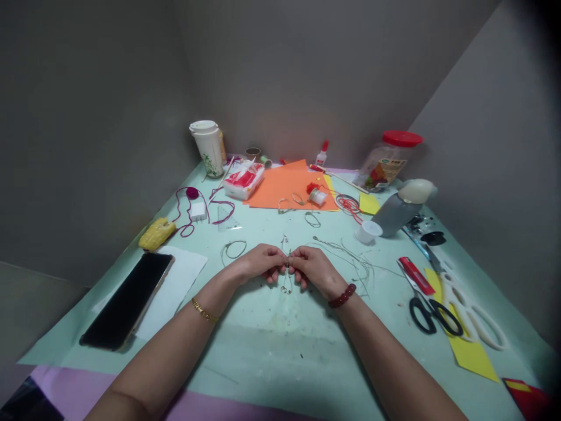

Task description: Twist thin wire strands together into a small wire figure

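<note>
My left hand (pixel 266 261) and my right hand (pixel 309 266) meet at the middle of the table, fingertips nearly touching. Both are closed in a pinch on a thin cord bracelet (pixel 286 288), whose small beads or charms dangle below the fingers and show above them too. The exact spot where the fingers grip is too small to make out. Left of my hands lies a looped olive cord (pixel 236 249). On the right, loose thin cords (pixel 350 256) spread over the green sheet.
A phone (pixel 127 301) rests on white paper at left. Black-handled scissors (pixel 427 313), white-handled scissors (pixel 471 313) and a red lighter (pixel 416 275) lie at right. Behind are orange paper (pixel 276 187), a tissue pack (pixel 244 180), a white cup (pixel 208 146) and a red-lidded jar (pixel 385 164).
</note>
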`<state>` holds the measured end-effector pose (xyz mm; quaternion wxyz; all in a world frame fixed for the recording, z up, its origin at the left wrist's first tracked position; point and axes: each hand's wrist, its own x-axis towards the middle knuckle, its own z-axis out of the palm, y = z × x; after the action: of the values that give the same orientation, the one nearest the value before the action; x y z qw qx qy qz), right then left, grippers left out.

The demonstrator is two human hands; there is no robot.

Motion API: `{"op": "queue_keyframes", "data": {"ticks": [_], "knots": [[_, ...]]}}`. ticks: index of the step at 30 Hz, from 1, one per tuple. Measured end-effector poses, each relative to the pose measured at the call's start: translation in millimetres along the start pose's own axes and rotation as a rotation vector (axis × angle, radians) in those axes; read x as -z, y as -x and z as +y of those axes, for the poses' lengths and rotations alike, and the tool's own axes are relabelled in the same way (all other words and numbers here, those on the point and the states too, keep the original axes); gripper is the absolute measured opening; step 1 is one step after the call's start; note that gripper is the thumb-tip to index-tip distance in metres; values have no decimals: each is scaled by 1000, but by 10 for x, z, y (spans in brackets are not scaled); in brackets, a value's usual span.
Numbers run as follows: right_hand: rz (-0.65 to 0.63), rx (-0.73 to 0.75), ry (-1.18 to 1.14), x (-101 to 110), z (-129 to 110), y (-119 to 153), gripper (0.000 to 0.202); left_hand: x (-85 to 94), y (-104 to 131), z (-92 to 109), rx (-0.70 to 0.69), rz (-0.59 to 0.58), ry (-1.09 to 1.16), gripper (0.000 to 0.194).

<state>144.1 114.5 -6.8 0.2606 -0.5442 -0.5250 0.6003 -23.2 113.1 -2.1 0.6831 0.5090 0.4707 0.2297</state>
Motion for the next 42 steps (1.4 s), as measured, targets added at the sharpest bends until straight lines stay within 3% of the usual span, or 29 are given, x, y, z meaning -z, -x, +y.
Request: {"op": "queue_keyframes", "data": {"ticks": [7,11,19,30,37,40,42], "knots": [[-11,-20,-2,37,-44,23,15,-68,-63,-58,-30,125,-3,15],[2,-23,-2,35,-47,30,21,-70,-53,-41,-5,123,-26,17],[104,27,60,-35,-3,-1,9,-57,-54,-44,6,120,-61,14],[-1,-15,-32,40,-20,14,10,25,-43,-91,-59,68,-116,15],[-14,-1,-51,43,-7,17,11,45,81,23,-295,319,-673,15],[-17,-10,-54,42,-8,15,11,6,133,88,-282,459,-757,15],[-10,-12,-50,39,-9,12,11,-29,131,84,-224,461,-724,18]]}}
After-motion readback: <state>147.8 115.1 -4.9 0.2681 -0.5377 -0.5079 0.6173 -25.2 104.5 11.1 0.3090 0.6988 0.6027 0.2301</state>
